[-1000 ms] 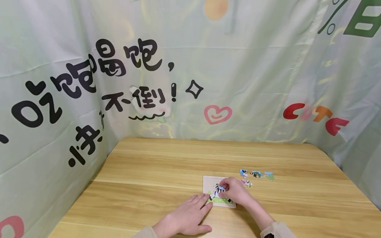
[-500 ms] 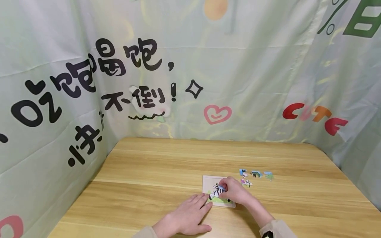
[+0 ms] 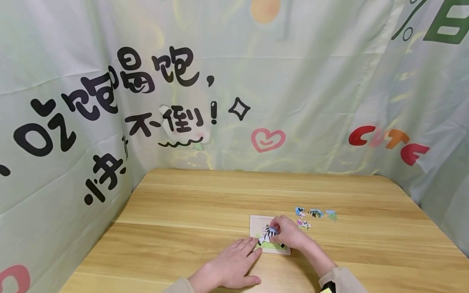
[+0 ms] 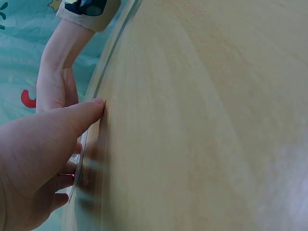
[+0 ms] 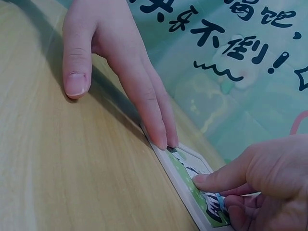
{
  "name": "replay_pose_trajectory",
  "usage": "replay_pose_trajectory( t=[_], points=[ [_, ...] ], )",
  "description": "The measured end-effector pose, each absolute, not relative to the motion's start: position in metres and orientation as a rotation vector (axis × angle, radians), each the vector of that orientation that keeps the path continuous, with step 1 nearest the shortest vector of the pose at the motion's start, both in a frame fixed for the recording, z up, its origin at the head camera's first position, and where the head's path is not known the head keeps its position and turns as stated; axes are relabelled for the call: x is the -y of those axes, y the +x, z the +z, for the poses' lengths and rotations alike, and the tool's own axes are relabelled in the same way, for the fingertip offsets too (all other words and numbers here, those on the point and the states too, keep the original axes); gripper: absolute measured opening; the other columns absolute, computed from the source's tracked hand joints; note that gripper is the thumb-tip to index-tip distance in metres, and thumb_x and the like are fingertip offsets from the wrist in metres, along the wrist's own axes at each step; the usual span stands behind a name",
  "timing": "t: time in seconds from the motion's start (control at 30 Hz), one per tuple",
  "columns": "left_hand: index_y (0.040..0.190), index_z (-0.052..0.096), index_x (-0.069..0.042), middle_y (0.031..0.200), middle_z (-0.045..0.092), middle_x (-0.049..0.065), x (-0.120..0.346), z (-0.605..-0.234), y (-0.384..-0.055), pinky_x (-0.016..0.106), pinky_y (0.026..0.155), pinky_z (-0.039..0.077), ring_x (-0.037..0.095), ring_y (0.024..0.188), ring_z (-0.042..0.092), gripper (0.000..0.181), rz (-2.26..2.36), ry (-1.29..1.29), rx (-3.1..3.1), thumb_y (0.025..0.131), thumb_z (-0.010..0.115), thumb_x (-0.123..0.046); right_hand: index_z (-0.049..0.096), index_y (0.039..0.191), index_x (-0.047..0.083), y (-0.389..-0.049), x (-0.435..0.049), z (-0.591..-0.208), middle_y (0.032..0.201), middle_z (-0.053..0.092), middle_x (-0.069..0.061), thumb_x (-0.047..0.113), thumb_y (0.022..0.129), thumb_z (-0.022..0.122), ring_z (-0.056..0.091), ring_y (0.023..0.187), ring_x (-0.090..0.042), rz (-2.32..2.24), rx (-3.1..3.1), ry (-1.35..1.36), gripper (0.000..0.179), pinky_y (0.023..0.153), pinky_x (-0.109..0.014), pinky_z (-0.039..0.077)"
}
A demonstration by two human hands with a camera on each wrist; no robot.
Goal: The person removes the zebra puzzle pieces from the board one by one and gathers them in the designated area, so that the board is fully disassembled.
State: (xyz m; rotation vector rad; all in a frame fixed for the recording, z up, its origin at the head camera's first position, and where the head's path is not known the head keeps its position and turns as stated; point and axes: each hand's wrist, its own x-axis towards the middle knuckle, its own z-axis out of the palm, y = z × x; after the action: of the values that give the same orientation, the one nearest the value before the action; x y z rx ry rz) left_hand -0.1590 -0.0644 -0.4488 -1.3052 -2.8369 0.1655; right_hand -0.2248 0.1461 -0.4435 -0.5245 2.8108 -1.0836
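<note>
A pale jigsaw puzzle board (image 3: 255, 222) lies on the table, with a partly assembled zebra picture (image 3: 264, 239) over green ground in it. My left hand (image 3: 234, 263) is spread flat, its fingertips resting on the board's left edge and the thumb out on the tabletop. With thumb and fingers, my right hand (image 3: 292, 237) pinches a puzzle piece (image 3: 273, 230) with blue and zebra stripes, down at the picture. The right wrist view shows that thumb (image 5: 204, 182) on the zebra; the fingers partly hide the piece.
Several loose puzzle pieces (image 3: 316, 213) lie on the wooden table (image 3: 190, 203) beyond and right of the board. A printed cloth curtain (image 3: 311, 101) hangs around the table's back and sides.
</note>
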Motion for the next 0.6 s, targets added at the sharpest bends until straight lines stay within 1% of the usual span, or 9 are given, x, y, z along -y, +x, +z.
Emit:
replay_pose_trajectory(
  t=[0.2,0.43,0.6],
  points=[
    [0.142,0.038,-0.012,0.148,0.030,0.011,0.0652,-0.4499,-0.1602,0.033,0.109,0.026,0.022,0.136,0.026,0.074,0.171,-1.308,2.836,0.090,0.031,-0.064,0.059,0.085,0.002,-0.2258,-0.1450,-0.4438,0.080,0.049,-0.004,0.000,0.065,0.079,0.046,0.075,-0.017,-1.069,-2.815,-0.500,0.028,0.068,-0.032,0.043],
    [0.142,0.037,-0.012,0.148,0.030,0.011,0.0658,-0.4496,-0.1599,0.033,0.109,0.026,0.021,0.136,0.026,0.073,0.159,-1.310,2.835,0.090,0.032,-0.064,0.054,0.081,0.004,-0.2267,-0.1412,-0.4424,0.075,0.048,-0.003,-0.004,0.064,0.077,0.045,0.070,-0.016,-1.117,-2.800,-0.447,0.030,0.062,-0.028,0.041],
    [0.143,0.036,-0.013,0.149,0.028,0.011,0.0652,-0.4502,-0.1601,0.034,0.109,0.026,0.022,0.136,0.025,0.074,0.146,-1.307,2.853,0.090,0.032,-0.064,0.053,0.081,0.005,-0.2261,-0.1439,-0.4433,0.072,0.050,-0.002,-0.003,0.066,0.076,0.046,0.067,-0.015,-1.172,-2.781,-0.465,0.028,0.059,-0.026,0.042]
  ],
)
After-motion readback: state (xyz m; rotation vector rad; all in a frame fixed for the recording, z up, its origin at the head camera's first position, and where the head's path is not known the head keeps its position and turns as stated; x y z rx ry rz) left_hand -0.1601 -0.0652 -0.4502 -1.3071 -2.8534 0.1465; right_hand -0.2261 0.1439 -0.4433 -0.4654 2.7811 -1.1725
